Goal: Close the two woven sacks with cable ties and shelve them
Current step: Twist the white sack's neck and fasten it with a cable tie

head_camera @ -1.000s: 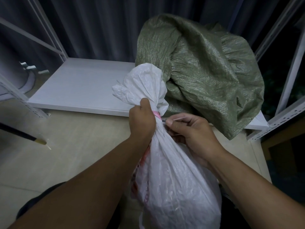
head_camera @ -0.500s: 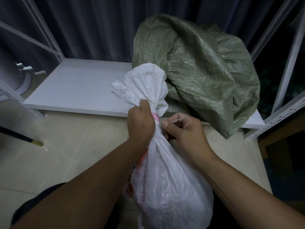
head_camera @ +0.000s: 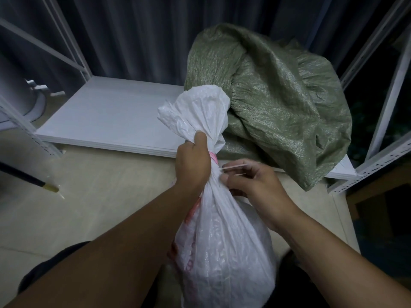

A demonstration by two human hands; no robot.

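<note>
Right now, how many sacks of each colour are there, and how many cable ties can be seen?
white sack: 1, neck gripped by the left hand
green sack: 1, lying on the shelf board
cable tie: 1, pinched by the right hand
Total: 3

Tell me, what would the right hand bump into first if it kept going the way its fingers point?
Probably the white sack: the right hand, pinching the cable tie, points at its bunched neck just below the left hand.
</note>
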